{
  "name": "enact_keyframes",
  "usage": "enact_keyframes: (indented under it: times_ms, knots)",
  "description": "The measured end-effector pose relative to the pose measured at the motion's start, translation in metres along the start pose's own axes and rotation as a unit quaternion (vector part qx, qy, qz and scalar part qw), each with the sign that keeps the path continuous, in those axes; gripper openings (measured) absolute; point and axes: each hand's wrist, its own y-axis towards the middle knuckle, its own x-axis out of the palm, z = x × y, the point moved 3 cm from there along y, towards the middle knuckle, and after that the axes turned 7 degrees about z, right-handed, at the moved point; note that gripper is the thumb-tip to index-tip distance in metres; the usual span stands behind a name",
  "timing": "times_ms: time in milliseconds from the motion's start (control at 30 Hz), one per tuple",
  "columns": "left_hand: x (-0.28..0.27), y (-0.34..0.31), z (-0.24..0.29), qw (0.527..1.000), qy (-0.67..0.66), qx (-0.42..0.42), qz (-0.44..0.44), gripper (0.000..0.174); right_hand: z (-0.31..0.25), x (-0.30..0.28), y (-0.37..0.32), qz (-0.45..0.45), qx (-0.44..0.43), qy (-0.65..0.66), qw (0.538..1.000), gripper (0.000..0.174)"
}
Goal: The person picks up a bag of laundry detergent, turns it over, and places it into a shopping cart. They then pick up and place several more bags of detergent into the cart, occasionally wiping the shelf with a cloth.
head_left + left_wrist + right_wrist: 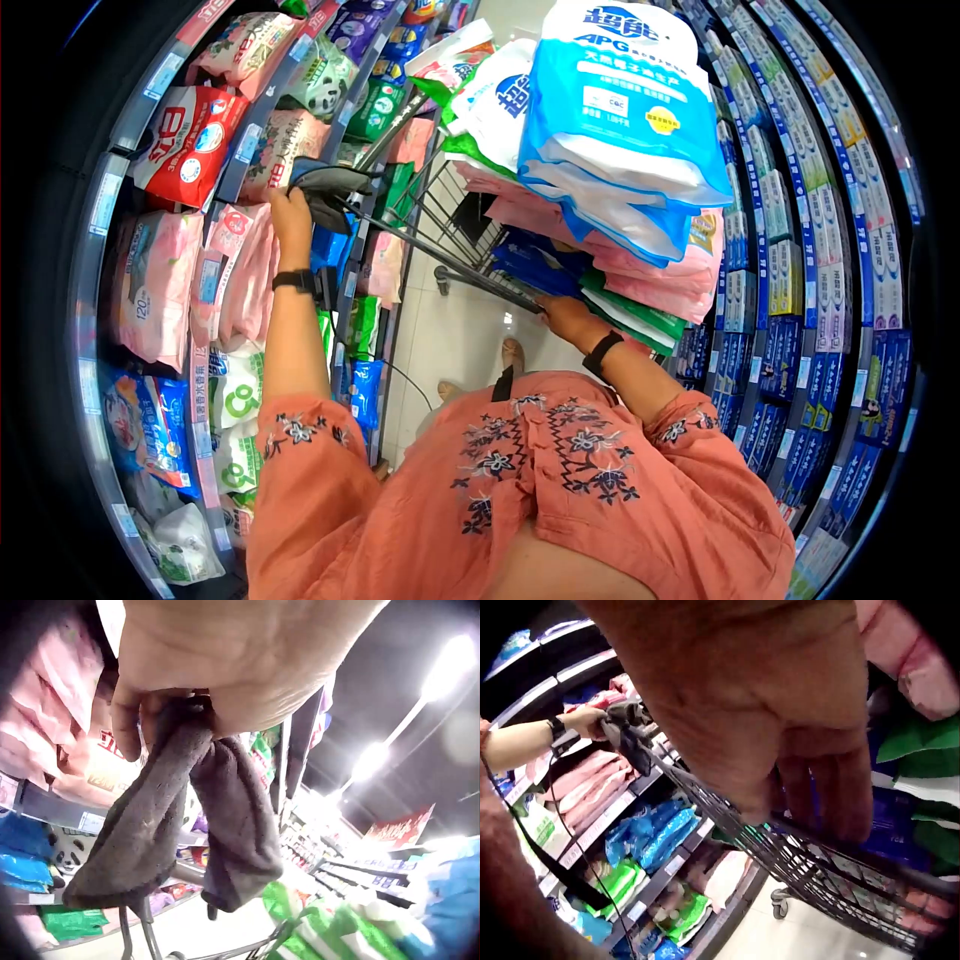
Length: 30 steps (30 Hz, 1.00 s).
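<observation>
My left hand (288,212) is raised to the left shelves and grips a dark grey cloth (330,190). In the left wrist view the cloth (195,817) hangs in two folds from the fingers (127,720). My right hand (562,316) holds the near rim of a wire shopping cart (440,240); its fingers (832,787) curl over the cart's rim (832,862). The cart is piled high with packs, a big blue and white bag (620,110) on top. The right wrist view also catches the left hand (592,720) with the cloth (626,735).
Shelves on the left hold pink tissue packs (160,280) and a red pack (190,135). Shelves on the right carry rows of boxed toothpaste (800,270). A narrow strip of pale floor (450,340) runs between them, with my foot (513,352) on it.
</observation>
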Motion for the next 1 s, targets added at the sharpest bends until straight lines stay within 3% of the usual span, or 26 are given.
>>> enact_keyframes:
  times_ms: [67,167,267,567,633,700,733,767,800,833,867,933,1000]
  knots:
    - [-0.014,-0.007,-0.023,0.996,-0.076,-0.045,0.004,0.037,0.003,0.009,0.004,-0.013,0.01,-0.031,0.999,0.03]
    - [-0.057,-0.033,-0.01,0.996,-0.088,-0.012,0.003,0.036,0.009,0.015,0.011,-0.026,0.004,-0.049,0.998,0.027]
    - [-0.099,-0.065,0.013,0.99,-0.074,-0.11,-0.048,0.035,0.013,0.023,0.014,-0.026,-0.004,-0.058,0.998,0.027]
    - [-0.164,-0.119,-0.004,0.985,-0.102,-0.141,-0.007,0.028,0.028,0.035,0.019,-0.025,-0.002,-0.029,0.999,0.024]
    - [-0.188,-0.12,0.028,0.984,-0.085,-0.154,-0.021,0.031,0.032,0.031,0.018,-0.031,-0.031,-0.004,0.999,0.024]
    - [-0.22,-0.121,0.059,0.993,-0.051,-0.101,0.019,0.037,0.03,0.026,0.013,-0.081,-0.021,-0.002,0.996,0.024]
    - [-0.241,-0.116,0.068,0.995,-0.039,-0.08,0.034,0.038,0.043,0.046,0.022,-0.05,-0.074,-0.053,0.995,0.024]
    - [-0.256,-0.112,0.057,0.979,-0.112,-0.168,0.03,0.041,0.049,0.047,0.024,-0.036,-0.075,-0.009,0.996,0.026]
    - [-0.277,-0.11,0.061,0.965,-0.155,-0.208,0.032,0.045,0.039,0.036,0.024,-0.076,-0.053,-0.052,0.994,0.029]
    - [-0.306,-0.105,0.102,0.951,-0.215,-0.222,-0.021,0.048,0.055,0.054,0.038,-0.081,-0.049,-0.103,0.99,0.033]
    - [-0.327,-0.103,0.107,0.946,-0.217,-0.228,-0.077,0.048,0.026,0.02,0.025,-0.068,-0.051,-0.069,0.994,0.035]
    - [-0.378,-0.108,0.116,0.98,-0.039,-0.196,-0.024,0.048,0.01,0.007,0.03,-0.086,-0.045,-0.101,0.99,0.042]
    - [-0.443,-0.102,0.135,0.983,-0.045,-0.159,0.078,0.044,-0.018,-0.005,0.037,-0.075,-0.062,-0.172,0.98,0.035]
